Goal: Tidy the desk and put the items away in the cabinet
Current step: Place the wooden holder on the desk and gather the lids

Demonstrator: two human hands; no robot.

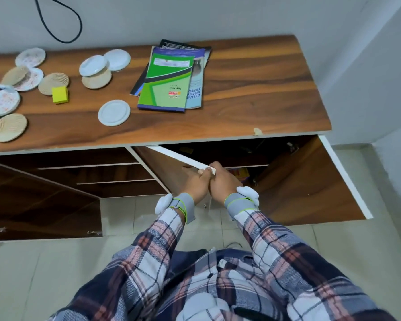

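I have both hands on the white top edge of the cabinet door [164,169], at about 12 o'clock from my chest. My left hand [193,181] and right hand [225,183] sit side by side, touching, each curled over that edge and gripping it. The door stands partly open, angled toward me, and its partner door [310,186] at 2 o'clock is swung wide. Inside, the cabinet [218,154] is dark, with something yellow on a lower shelf (I can't make out what).

I judge this to be the opening step, with nothing stowed yet. Everything to tidy lies on the worktop [252,89]: a loose stack of booklets [169,86] at 12 o'clock with a green one on top, round plates [114,112] scattered from 11 round to 9 o'clock, and a green block [60,95] among them. Next I would need to swing this door clear, let go, and reach up for the booklets, squaring the stack so it lifts as one.
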